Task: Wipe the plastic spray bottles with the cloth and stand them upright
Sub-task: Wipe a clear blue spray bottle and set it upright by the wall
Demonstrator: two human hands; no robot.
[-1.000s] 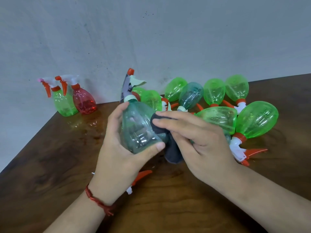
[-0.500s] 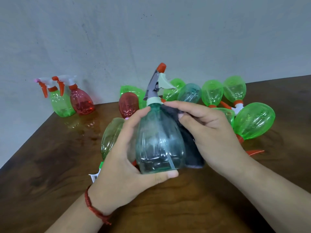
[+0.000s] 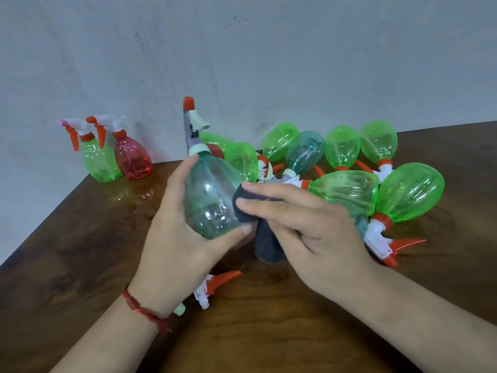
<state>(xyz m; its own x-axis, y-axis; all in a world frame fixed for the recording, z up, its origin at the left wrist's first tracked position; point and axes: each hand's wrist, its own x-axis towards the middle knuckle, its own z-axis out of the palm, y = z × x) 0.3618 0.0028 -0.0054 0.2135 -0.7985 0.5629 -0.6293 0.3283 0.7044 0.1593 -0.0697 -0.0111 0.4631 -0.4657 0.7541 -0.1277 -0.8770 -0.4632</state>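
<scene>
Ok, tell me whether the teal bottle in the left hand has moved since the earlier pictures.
Yes. The held teal bottle has shifted left, nearer the upright red bottle.

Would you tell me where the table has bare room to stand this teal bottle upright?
Bare table lies between the upright green bottle, the red bottle and the left hand. Behind the right hand, lying bottles crowd it.

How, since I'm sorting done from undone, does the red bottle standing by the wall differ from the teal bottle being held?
The red bottle stands upright on the table, untouched; the teal bottle is gripped in the left hand. The right hand holds a dark cloth against the teal bottle, not the red bottle. The red bottle's spray head is white, the teal bottle's grey. Both are see-through plastic, alike in shape.
</scene>
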